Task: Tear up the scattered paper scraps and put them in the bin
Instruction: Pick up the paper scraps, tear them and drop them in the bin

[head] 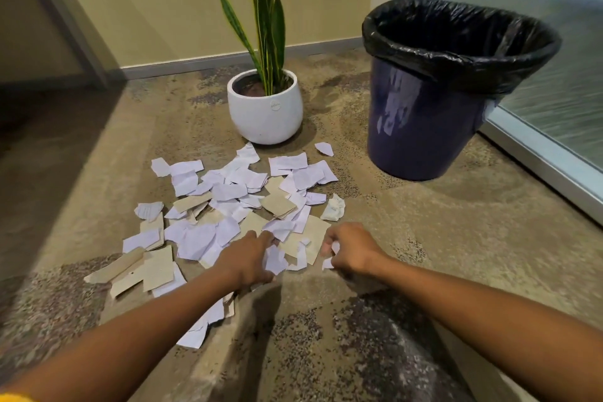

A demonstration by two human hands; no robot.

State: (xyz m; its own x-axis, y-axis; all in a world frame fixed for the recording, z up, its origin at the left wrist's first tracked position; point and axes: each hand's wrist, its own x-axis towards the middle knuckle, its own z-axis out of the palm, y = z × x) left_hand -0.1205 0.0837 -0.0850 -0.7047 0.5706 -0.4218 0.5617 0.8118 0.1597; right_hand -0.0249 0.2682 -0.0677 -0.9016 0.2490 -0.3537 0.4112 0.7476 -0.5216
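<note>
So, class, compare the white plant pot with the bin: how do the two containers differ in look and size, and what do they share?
The plant pot is white and rounded; the bin is dark blue with straight, tapering sides. The pot looks smaller and lower; the bin is taller and wider. The pot holds a tall green plant; the bin has a black liner folded over its rim. Both stand upright on the carpet, open at the top, beyond the paper scraps.
</note>
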